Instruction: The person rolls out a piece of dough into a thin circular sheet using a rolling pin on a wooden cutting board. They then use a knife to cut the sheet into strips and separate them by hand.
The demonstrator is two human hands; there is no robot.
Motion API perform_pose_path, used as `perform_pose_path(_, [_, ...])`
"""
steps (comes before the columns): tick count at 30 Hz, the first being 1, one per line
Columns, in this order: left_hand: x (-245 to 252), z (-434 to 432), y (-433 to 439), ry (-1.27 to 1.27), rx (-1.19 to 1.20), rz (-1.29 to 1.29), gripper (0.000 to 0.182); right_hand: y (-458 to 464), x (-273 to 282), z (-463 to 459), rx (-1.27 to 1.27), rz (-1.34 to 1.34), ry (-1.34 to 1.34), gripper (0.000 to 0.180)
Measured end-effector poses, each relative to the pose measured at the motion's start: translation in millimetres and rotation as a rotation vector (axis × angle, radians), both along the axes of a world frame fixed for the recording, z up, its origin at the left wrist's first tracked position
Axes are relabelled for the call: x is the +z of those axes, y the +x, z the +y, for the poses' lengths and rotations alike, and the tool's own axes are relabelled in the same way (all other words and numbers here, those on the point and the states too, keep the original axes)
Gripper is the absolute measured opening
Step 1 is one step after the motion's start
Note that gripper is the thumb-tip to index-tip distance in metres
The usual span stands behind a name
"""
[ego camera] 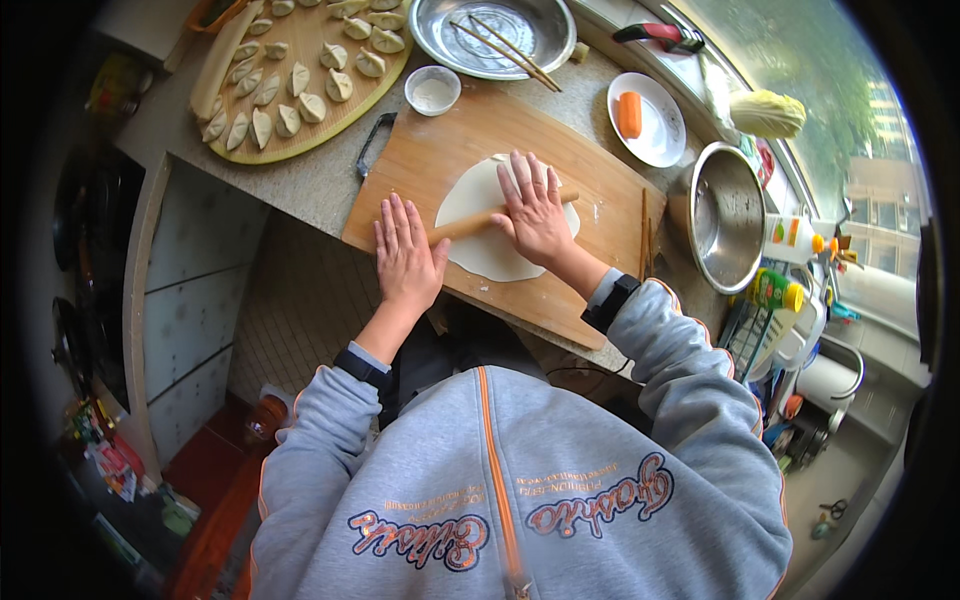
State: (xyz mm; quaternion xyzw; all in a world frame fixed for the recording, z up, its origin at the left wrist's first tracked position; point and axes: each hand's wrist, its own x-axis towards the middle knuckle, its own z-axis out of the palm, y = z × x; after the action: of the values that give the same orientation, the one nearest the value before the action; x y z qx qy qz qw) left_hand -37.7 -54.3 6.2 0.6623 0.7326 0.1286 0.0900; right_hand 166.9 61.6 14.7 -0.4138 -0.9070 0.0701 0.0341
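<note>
A thin round sheet of dough (487, 259) lies on a wooden cutting board (420, 150), with a wooden rolling pin (469, 225) slanting across it. My left hand (407, 255) is laid flat over the pin's left end, fingers stretched out, near the board's front left edge. Farther right, my right hand (536, 217) presses flat on the pin above the dough, its fingers spread and its palm hiding part of the pin. The pin's right tip shows beyond that hand. Neither hand has its fingers wrapped around the pin.
Several dumplings (311, 107) sit on a round board (330, 139). Behind the cutting board are a bowl of flour (433, 91) and a metal basin (420, 37) with chopsticks (510, 52). Rightward stand a plate (664, 139) holding a carrot (630, 115), and a steel bowl (727, 217).
</note>
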Motion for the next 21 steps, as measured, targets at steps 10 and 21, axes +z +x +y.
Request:
perform_pose_path(10, [-14.9, 46.1, -23.9, 0.023, 0.133, 0.140, 0.077, -49.1, -12.2, 64.1, 0.039, 0.033, 0.091, 0.068])
perform_pose_path(21, [-24.2, 84.0, -53.2, 0.032, 0.160, 0.153, 0.076, -75.2, -18.4, 101.8, -0.021, 0.157, 0.084, 0.063])
